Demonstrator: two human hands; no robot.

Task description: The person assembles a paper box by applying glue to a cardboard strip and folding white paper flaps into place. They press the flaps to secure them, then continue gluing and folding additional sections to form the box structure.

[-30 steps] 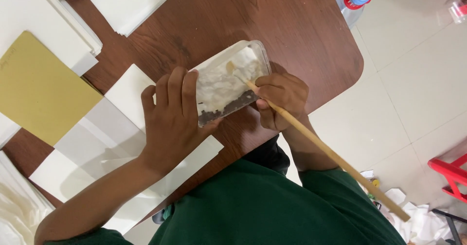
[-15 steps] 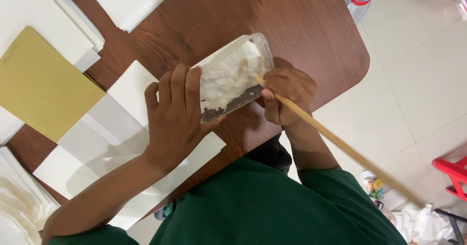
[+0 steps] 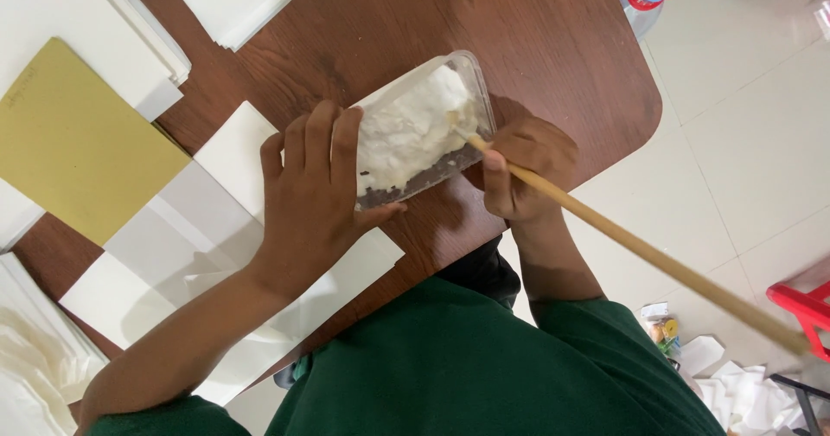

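Head view
Tub: a clear plastic tub [image 3: 424, 129] lay tilted on the brown table [image 3: 536, 38], filled with white paste, dark residue along its near edge.
Left hand: the left hand [image 3: 316, 198] clasped the tub's left side, fingers over its rim.
Right hand: the right hand [image 3: 527, 168], just right of the tub, was closed on a long wooden stick [image 3: 640, 250] whose tip sat in the paste.
Sheets: white sheets [image 3: 173, 246] lay left of the tub, a yellow sheet [image 3: 73, 137] further left.
Doing it well: the tub probably needed a firm brace and short strokes, so paste stayed inside.
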